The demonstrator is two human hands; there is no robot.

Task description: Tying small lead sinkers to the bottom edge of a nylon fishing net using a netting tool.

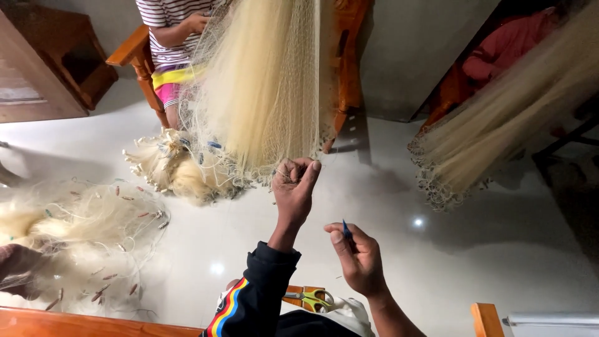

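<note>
two heaps of pale net lie on the white floor (474, 249): a loose net pile (81, 231) with small floats at left, then a bunched net heap (175, 165) below the hanging net (262, 81), whose lower edge the left hand (294, 184) pinches shut. the right hand (359, 259) is closed on a blue netting needle (345, 229). scissors (312, 298) lie idle below. judging from this, mending is midway: only the hanging net is in hand.

Orange-handled scissors (310, 298) lie on the white floor (474, 249) near a wooden chair (134, 56) and another net (499, 131).
</note>
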